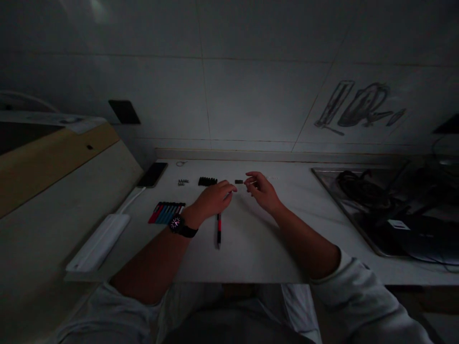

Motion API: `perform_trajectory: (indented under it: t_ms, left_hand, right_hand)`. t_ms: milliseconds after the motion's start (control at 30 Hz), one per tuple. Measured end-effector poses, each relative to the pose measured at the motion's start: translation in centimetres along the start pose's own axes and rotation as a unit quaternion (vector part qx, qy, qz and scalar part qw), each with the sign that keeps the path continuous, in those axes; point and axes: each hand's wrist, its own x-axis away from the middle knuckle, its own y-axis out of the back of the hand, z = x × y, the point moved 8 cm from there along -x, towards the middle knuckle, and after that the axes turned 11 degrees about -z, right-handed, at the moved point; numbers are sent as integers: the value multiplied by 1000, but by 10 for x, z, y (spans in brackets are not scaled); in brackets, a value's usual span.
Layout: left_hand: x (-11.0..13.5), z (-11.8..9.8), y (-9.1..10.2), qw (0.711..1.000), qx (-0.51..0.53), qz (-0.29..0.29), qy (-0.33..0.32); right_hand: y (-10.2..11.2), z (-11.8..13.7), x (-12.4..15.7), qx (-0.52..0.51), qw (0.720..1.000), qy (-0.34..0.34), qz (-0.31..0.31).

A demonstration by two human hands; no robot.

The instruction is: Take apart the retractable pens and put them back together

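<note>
Pale sleeves [373, 291] | white counter [258, 258] (dim room) | panelled wall [251, 100] | left fingers [228, 187], right fingers [254, 175] bent, grips unclear

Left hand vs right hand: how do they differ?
The left hand has a black watch at its wrist; the right hand shows none.
The left hand is beside the black ridged strip; the right hand is farther from it.
Both reach over the white table; whether either holds anything is too dim to tell.

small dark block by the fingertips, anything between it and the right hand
Nothing visible stands between the right hand and the small dark block; they are close together. The left hand is on the block's other side.
</note>
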Motion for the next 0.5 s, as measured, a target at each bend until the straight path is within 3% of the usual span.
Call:
perform_trajectory:
  t_ms: [167, 333, 500]
  left_hand:
    - [13, 20, -16, 1000, 11, 12, 5]
    - [16, 27, -20, 999, -13, 43, 29]
    - [17, 29, -17, 997, -24, 47, 51]
  right_hand:
    - [-2, 7, 19, 101, 992, 45, 61]
    - [-20, -1, 34, 223, 956, 115, 151]
    - [-28, -5, 37, 248, 940, 146, 183]
